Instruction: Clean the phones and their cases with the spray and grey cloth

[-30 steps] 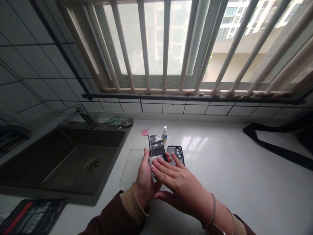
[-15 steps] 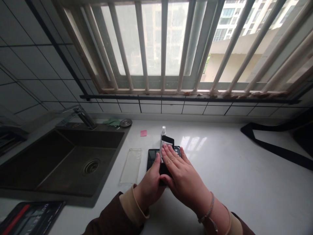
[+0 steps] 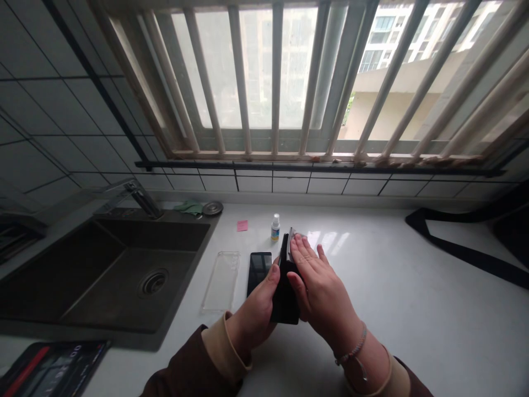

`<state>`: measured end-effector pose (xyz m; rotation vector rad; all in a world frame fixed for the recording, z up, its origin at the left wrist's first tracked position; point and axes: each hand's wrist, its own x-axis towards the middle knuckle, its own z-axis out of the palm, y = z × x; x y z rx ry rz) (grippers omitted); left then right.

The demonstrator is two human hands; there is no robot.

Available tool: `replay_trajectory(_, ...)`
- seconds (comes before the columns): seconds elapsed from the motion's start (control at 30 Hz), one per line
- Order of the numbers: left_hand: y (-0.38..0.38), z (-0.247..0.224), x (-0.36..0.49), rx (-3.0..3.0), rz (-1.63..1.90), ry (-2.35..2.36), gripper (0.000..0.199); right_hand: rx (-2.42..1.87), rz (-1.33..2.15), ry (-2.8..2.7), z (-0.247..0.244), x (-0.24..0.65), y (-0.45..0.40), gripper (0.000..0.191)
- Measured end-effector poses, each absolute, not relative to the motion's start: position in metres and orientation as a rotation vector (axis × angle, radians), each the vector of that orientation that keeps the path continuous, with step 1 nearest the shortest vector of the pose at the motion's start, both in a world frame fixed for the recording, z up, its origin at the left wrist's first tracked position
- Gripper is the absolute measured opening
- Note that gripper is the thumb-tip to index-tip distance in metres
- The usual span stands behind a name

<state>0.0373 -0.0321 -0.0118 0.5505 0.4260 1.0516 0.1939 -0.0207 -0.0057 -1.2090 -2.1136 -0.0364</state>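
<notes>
My left hand (image 3: 261, 295) grips a black phone (image 3: 285, 306), its thumb along the near-left edge. The phone is tilted up off the counter. My right hand (image 3: 320, 275) presses a thin whitish cloth (image 3: 293, 236) against the phone's upper right part, fingers nearly straight, thumb bent at the phone's side. Most of the cloth is hidden under the fingers. Just left of the held phone, a second dark phone (image 3: 258, 271) lies on the counter. Farther left is a clear phone case (image 3: 221, 282). Behind the phone stands a small white spray bottle (image 3: 275, 229).
A dark sink (image 3: 165, 332) with a faucet (image 3: 144, 198) fills the left. A pink note (image 3: 242, 225), green cloth (image 3: 189, 207) and round metal strainer (image 3: 212, 208) lie at the back. A black strap (image 3: 467, 253) lies right; a dark printed packet (image 3: 58, 366) sits front left.
The held phone has turned onto its edge and shifted right, with my right hand and the cloth moving right too. The spray bottle and the second phone show more fully.
</notes>
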Motion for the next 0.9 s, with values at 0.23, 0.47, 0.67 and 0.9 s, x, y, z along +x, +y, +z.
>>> replay_trajectory(0.23,-0.025,-0.004,0.035,0.369,1.076,0.414,0.053,-1.153,0.016,-2.262,-0.002,0.192,-0.022,0.056)
replay_trajectory(0.47,-0.018,0.003,0.028,0.242,1.085,0.495,0.063,-0.991,0.048,-2.385,0.003,0.186,-0.028,0.051)
replay_trajectory(0.67,-0.011,0.002,0.022,0.149,1.140,0.575,0.066,-0.844,0.098,-2.389,0.002,0.183,-0.033,0.052)
replay_trajectory(0.9,-0.008,0.009,0.016,0.082,1.181,0.629,0.066,-0.751,0.104,-2.364,0.004,0.179,-0.035,0.046)
